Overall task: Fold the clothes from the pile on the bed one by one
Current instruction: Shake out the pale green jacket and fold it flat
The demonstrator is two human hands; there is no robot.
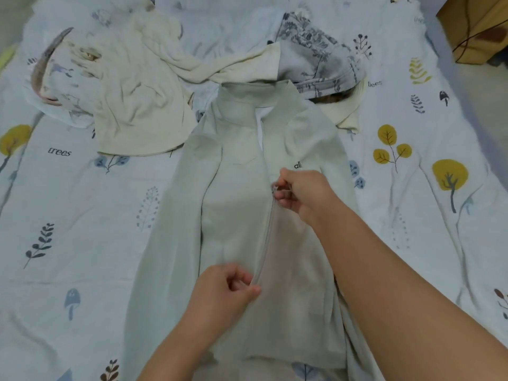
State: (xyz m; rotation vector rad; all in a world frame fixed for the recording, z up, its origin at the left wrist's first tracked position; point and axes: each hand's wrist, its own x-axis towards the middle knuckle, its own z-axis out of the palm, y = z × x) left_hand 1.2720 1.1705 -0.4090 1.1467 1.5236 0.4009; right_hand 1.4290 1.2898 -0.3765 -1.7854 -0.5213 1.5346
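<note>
A pale grey-green zip jacket (236,204) lies flat on the bed, collar away from me, sleeves along its sides. My right hand (305,195) pinches the zip pull (275,187) about halfway up the front. My left hand (222,292) pinches the fabric beside the zip near the hem. Above the zip pull the front lies open, showing white lining. Behind the jacket lies the pile: a cream garment (137,97), a grey floral-print garment (310,53) and a white printed piece with a pink-grey band (52,75).
The bed sheet (68,215) is white with tree, leaf and mushroom prints. A brown cardboard box (478,26) stands beyond the bed's far right corner. Another cream piece (347,116) pokes out by the jacket's right shoulder.
</note>
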